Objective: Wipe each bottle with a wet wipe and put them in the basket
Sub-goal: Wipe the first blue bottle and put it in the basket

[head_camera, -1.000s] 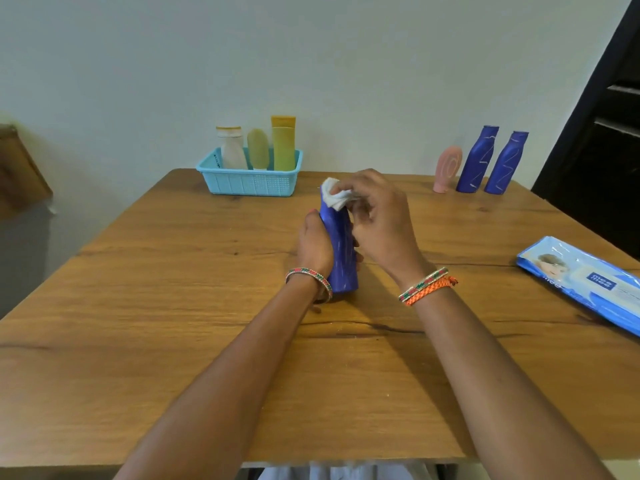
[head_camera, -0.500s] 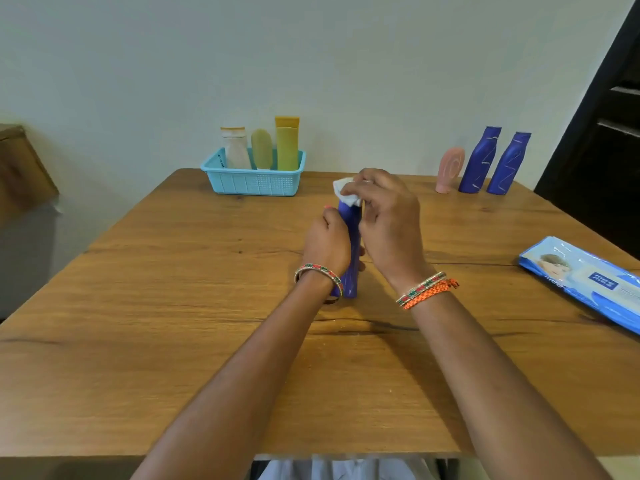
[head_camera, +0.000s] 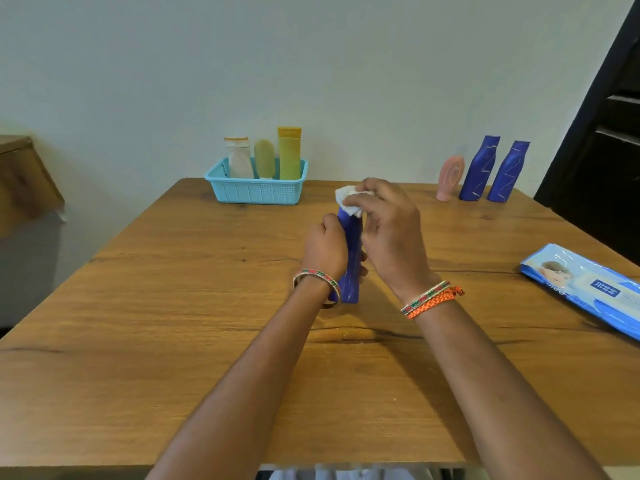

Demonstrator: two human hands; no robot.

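Head view: a blue bottle (head_camera: 350, 258) is held upright on the wooden table (head_camera: 173, 306), gripped by the left hand (head_camera: 323, 249). A white wet wipe (head_camera: 349, 200) is pinched against its top by the right hand (head_camera: 388, 230). Three bottles, white (head_camera: 239, 159), pale green (head_camera: 265, 158) and yellow (head_camera: 289, 152), are stood in a turquoise basket (head_camera: 256, 192). A pink bottle (head_camera: 449, 176), two blue bottles (head_camera: 479, 168) and a wipes pack (head_camera: 588, 289) are set at the right.

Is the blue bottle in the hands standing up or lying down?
Standing up. The blue bottle has its base on the table, the left hand grips it, and the right hand holds a wipe at its top.
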